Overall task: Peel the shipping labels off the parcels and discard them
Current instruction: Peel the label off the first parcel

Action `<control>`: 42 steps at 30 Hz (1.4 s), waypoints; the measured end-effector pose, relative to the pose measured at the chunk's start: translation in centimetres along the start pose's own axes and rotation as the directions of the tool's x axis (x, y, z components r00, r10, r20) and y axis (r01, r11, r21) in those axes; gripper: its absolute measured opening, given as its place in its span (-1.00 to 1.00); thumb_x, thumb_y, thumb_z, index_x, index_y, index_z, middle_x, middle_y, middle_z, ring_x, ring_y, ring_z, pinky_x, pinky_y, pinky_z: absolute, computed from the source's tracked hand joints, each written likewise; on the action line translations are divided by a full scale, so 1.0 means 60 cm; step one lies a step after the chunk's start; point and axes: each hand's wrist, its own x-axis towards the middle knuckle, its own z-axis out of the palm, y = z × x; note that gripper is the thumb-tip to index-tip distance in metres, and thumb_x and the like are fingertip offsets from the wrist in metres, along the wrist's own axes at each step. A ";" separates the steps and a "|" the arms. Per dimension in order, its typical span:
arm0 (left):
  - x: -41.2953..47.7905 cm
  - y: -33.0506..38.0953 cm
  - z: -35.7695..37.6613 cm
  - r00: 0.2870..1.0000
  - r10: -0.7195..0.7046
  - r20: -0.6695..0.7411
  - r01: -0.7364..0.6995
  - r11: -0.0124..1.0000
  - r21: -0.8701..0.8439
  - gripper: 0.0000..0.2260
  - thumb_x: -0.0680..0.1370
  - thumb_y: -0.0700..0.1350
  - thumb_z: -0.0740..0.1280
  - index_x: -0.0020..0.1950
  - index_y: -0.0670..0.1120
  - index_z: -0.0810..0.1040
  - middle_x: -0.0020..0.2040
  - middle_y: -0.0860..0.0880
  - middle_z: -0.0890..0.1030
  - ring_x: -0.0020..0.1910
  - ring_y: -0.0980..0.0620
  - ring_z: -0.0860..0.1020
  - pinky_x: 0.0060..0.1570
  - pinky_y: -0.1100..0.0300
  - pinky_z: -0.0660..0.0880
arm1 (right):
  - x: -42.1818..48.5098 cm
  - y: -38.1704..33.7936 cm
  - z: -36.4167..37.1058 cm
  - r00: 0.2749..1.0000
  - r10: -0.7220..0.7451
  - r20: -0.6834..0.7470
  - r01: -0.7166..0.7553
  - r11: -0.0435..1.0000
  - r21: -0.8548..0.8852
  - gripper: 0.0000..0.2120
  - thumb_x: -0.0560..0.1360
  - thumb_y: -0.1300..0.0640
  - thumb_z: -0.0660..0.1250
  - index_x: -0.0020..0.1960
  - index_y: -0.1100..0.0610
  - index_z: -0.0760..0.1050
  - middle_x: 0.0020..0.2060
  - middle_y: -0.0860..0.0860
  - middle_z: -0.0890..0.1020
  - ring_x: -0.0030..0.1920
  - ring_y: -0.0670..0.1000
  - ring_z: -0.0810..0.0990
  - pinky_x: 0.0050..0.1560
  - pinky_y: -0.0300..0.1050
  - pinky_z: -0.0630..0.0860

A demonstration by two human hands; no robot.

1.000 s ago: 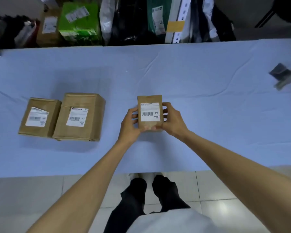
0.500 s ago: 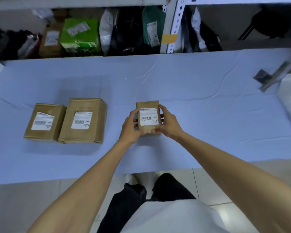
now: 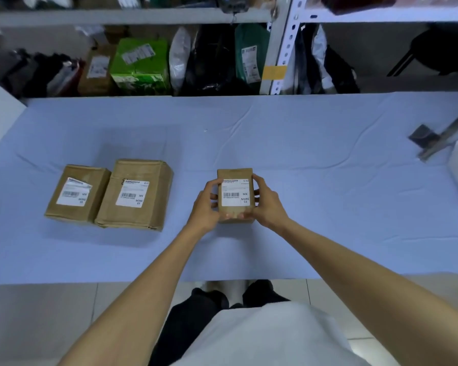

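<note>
The small parcel [image 3: 235, 180], a box wrapped in brown paper, is held between both hands over the middle of the desk [image 3: 315, 186], with its labelled face turned up toward the camera. I cannot tell whether its near end rests on the blue cloth. The left hand [image 3: 204, 210] grips its left side and the right hand [image 3: 270, 204] grips its right. The fingers [image 3: 258, 181] of each hand are curled round the edges, and the thumbs seem to lie on the front face below the label. The white shipping label [image 3: 234, 192] covers most of that face and sits between the two sets of fingertips (none of them is under an edge yet, as far as I can see).

Going by its size and the easy grip, the box should be light and fairly stiff. The wrapping paper is thin and could tear away with the sticker. The label is thin, flexible paper, lying flat with no raised corner in view. A top corner looks like the best place to start. One hand can steady the box while a nail of the other lifts that corner, then pulls low and slowly so the label comes off whole.

A mid-sized parcel [image 3: 77, 215] and a bigger parcel [image 3: 140, 170], both labelled, lie side by side on the desk well to the left.
</note>
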 end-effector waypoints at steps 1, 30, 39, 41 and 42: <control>0.001 -0.001 0.001 1.000 0.006 0.005 -0.007 1.000 0.012 -0.37 0.39 -0.42 0.45 0.38 -0.06 0.35 0.24 -0.16 0.43 0.06 -0.06 0.49 -0.36 0.48 0.49 | -0.001 -0.002 0.001 1.000 0.007 -0.002 -0.007 1.000 0.004 -0.08 0.30 0.30 0.54 0.51 0.07 0.12 0.03 -0.02 0.51 -0.01 0.00 0.53 -0.26 -0.40 0.46; 0.013 -0.011 -0.025 0.978 0.092 -0.186 -0.084 0.995 0.049 -0.57 0.44 -0.24 0.47 0.26 -0.02 0.47 0.18 -0.05 0.49 0.13 0.04 0.48 0.04 0.26 0.44 | 0.010 -0.002 -0.004 0.999 0.033 0.038 -0.031 0.998 -0.058 -0.09 0.23 0.36 0.56 0.44 0.07 0.17 0.02 -0.02 0.52 -0.02 -0.02 0.53 -0.21 -0.30 0.51; 0.043 0.004 -0.014 0.936 0.113 -0.333 -0.128 0.992 -0.024 -0.88 0.45 -0.26 0.46 -0.04 -0.15 0.60 -0.10 0.00 0.65 -0.13 0.10 0.61 -0.10 0.37 0.55 | 0.014 0.002 -0.002 0.998 0.046 0.033 -0.043 0.997 -0.068 -0.12 0.23 0.35 0.56 0.41 0.07 0.20 0.01 -0.05 0.52 -0.06 -0.07 0.53 -0.27 -0.33 0.51; 0.047 0.004 -0.009 0.933 0.114 -0.342 -0.129 0.992 -0.019 -0.89 0.45 -0.25 0.46 -0.04 -0.14 0.61 -0.10 0.01 0.65 -0.13 0.13 0.62 -0.12 0.39 0.54 | 0.016 0.003 -0.002 0.998 0.050 0.034 -0.048 0.997 -0.068 -0.12 0.23 0.35 0.56 0.41 0.07 0.20 0.00 -0.05 0.51 -0.09 -0.10 0.53 -0.29 -0.35 0.50; 0.049 0.002 -0.007 0.930 0.114 -0.348 -0.128 0.992 -0.016 -0.89 0.45 -0.24 0.46 -0.05 -0.15 0.62 -0.10 0.00 0.66 -0.12 0.11 0.62 -0.11 0.35 0.55 | 0.017 0.003 -0.002 0.998 0.051 0.036 -0.049 0.996 -0.071 -0.12 0.23 0.35 0.56 0.41 0.07 0.19 0.00 -0.06 0.51 -0.10 -0.11 0.52 -0.30 -0.36 0.49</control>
